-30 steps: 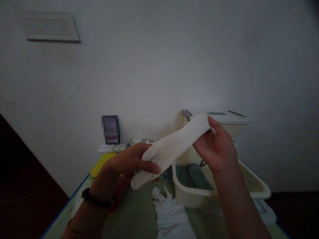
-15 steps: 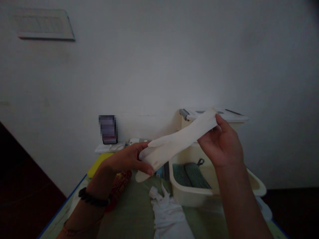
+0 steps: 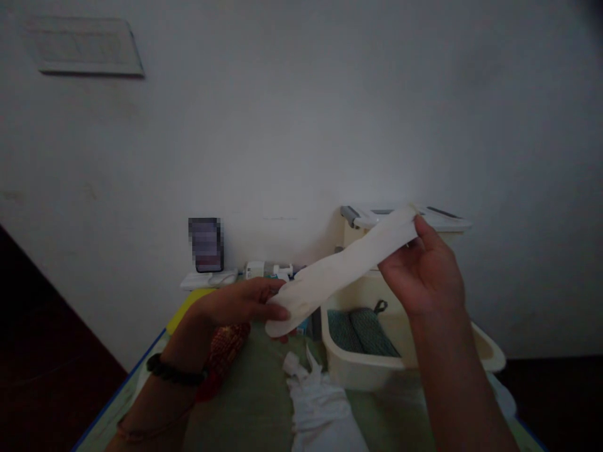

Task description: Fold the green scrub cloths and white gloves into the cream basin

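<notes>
So this person had a long white cloth (image 3: 351,267) stretched between both hands, up in the air above the bench (image 3: 240,408), slanting from low on the left to high on the right. The left hand (image 3: 242,301) was pinching the lower end: thumb lying across the front, the other fingers mostly hidden behind, with a bit of fingertip poking out under the edge. The rounded tip stuck out just below that thumb. Right hand (image 3: 426,276) had the top end, thumb pressed on the corner and the rest of the fingers curled in underneath, palm sort of facing up. The middle of the cloth hung between the two grips, pretty flat, no fingers on it.

Below it, a second white cloth (image 3: 323,408) lay bunched up on the bench, right beside a cream tub (image 3: 372,363) with a folded green textile (image 3: 370,329) in it. Red patterned thing (image 3: 229,348) sat near the left wrist, too blurry to ID.
</notes>
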